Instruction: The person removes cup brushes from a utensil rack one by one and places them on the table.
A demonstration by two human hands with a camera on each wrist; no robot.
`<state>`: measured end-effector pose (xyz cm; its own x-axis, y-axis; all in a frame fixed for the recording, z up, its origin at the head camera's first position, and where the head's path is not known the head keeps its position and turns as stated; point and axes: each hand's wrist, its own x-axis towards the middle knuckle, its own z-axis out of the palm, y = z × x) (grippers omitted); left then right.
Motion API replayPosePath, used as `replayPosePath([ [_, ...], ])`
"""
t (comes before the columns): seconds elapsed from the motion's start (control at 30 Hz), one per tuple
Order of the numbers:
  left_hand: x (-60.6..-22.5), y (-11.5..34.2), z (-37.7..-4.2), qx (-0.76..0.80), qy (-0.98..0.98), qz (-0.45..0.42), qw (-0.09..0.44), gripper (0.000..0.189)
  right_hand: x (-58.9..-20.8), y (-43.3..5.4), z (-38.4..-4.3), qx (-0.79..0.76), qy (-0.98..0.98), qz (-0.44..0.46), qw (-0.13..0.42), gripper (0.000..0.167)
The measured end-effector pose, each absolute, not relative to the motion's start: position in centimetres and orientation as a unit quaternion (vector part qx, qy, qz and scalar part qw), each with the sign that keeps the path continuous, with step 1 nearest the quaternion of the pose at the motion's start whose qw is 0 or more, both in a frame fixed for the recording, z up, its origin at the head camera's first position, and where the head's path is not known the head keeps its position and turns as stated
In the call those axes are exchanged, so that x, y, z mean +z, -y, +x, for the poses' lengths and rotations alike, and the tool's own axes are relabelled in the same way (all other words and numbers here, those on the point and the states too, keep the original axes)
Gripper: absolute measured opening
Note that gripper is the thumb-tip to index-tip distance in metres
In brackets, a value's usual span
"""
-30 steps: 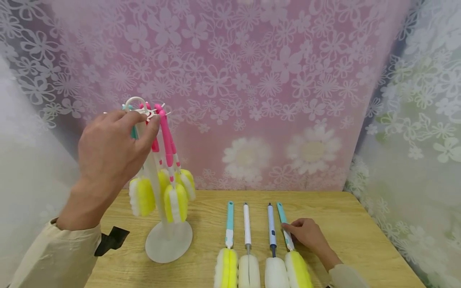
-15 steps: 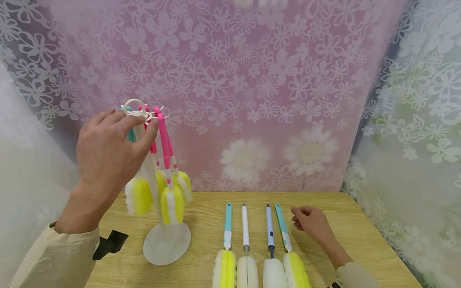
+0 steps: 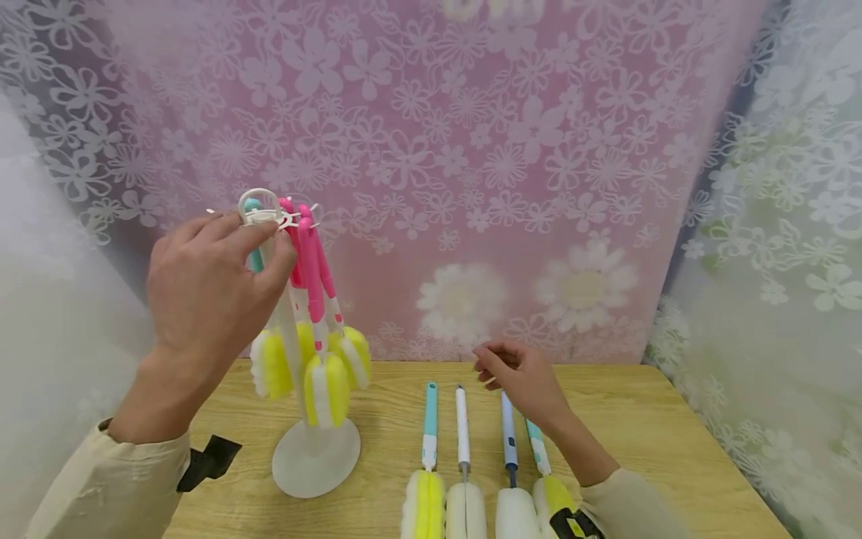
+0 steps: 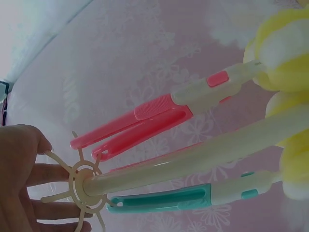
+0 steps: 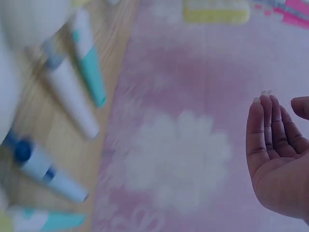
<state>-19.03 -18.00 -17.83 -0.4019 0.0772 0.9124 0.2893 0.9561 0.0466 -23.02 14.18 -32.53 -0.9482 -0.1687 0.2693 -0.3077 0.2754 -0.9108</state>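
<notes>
My left hand point(image 3: 212, 281) holds the top of a white brush rack point(image 3: 316, 468), thumb and fingers at its ring of hooks. From the hooks hang several pink bottle brushes point(image 3: 312, 273) with yellow-and-white sponge heads, and a teal bottle brush point(image 4: 164, 199). In the head view my right hand point(image 3: 528, 382) is raised over the far part of the table, fingers loosely bent and holding nothing. Below it, a blue-handled brush point(image 3: 509, 442) and a teal-handled brush point(image 3: 539, 448) lie partly covered by the hand and forearm.
The wooden table point(image 3: 646, 449) also bears a white-handled brush point(image 3: 462, 427) and another teal-handled brush point(image 3: 429, 423), handles pointing away. A pink floral curtain point(image 3: 471, 187) hangs behind, and pale floral sheets point(image 3: 801, 299) stand at the sides.
My right hand has let go of the rightmost teal-handled brush, risen, and swung left toward the rack. That brush still lies on the table. My left hand stays at the rack's top.
</notes>
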Motion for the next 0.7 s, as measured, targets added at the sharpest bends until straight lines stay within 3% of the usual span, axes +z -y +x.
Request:
replayPosePath([
  [0.27,-17.6,18.1,-18.6,-0.060,0.836,-0.089,0.538,0.035,-29.5,-6.0,-23.0,0.572,0.768,0.283,0.047,0.030],
  [0.7,-17.4,17.9,-18.5,-0.044,0.851,-0.092,0.515,0.034,-26.4,2.9,-23.5,0.566,0.767,0.272,0.129,0.040],
])
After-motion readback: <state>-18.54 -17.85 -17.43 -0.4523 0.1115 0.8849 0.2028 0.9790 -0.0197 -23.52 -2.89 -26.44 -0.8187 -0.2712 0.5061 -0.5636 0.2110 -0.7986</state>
